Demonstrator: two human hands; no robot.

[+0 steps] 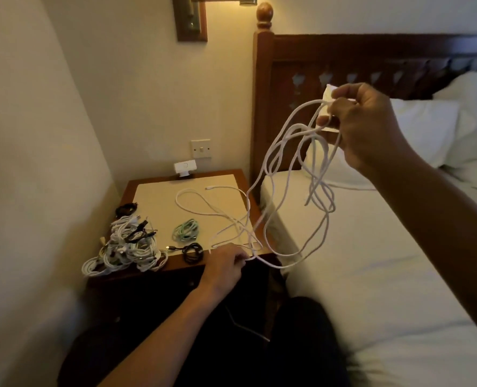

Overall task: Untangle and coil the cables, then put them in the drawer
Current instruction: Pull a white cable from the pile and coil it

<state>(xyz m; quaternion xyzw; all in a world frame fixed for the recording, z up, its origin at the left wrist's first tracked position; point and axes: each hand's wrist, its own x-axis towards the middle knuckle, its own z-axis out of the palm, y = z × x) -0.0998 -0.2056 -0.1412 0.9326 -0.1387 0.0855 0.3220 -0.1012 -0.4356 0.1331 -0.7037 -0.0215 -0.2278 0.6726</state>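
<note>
Right hand was up beside the bed, fingers clenched round loops of the white cable, left hand pinching a strand at the nightstand's front edge

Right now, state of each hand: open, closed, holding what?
Left hand: fingers pinch a strand of the tangled long white cable at the front edge of the wooden nightstand.
Right hand: raised, grips bunched loops of that white cable.

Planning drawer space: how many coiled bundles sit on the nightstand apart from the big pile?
3: black coil behind the pile, teal coil near the middle, second black coil by the front edge. The pile may hide others.
</note>
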